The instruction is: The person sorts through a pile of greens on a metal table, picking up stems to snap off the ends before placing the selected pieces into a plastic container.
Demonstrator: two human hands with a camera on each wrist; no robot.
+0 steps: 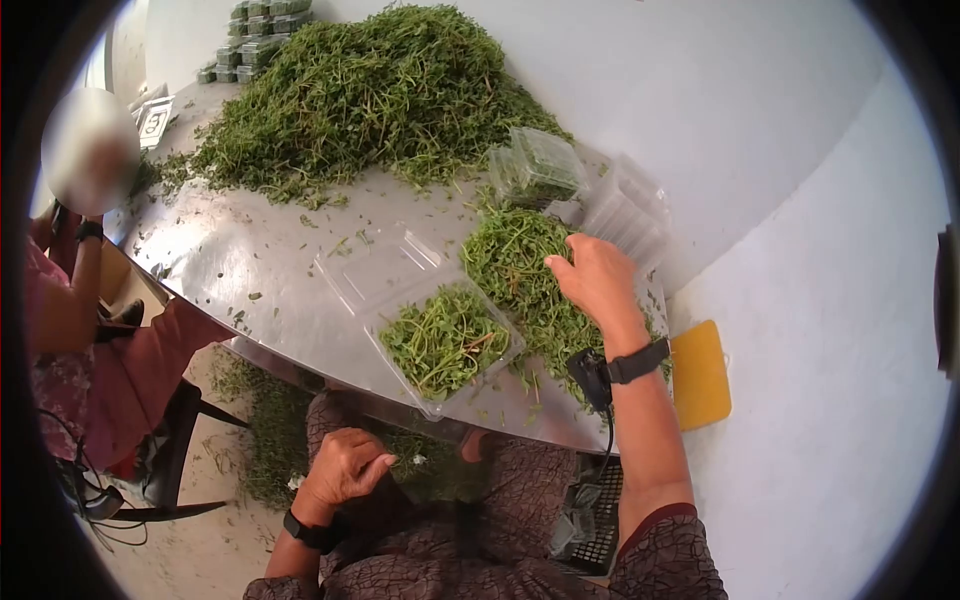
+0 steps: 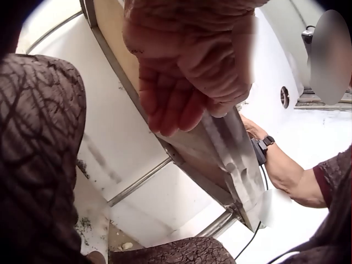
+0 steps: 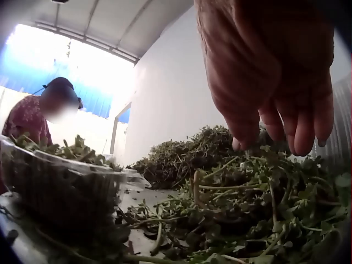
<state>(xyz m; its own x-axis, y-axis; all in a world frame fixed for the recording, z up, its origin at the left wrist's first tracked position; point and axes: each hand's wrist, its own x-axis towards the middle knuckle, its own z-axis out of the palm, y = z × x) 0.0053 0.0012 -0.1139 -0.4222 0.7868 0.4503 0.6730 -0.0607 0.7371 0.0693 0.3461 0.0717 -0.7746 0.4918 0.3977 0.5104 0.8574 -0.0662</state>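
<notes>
My right hand [image 1: 597,283] hangs over a small heap of leafy green sprigs [image 1: 515,245] at the table's right side. In the right wrist view its fingers point down, nearly straight, with fingertips right at the top of the sprigs [image 3: 247,203] and nothing visible between them. Left of it stands a clear plastic clamshell box [image 1: 428,412], lid folded back, filled with the same greens [image 1: 445,340]. My left hand [image 1: 348,465] is held above my lap near the table's front edge. Its fingers are loosely curled and hold nothing, as the left wrist view shows.
A large mound of greens [image 1: 370,95] covers the back of the metal table [image 1: 290,260]. Filled boxes [image 1: 262,40] are stacked behind it. Another clear box [image 1: 540,165] and nested clear boxes [image 1: 628,212] stand at right, by the wall. A seated person [image 1: 75,300] is at left.
</notes>
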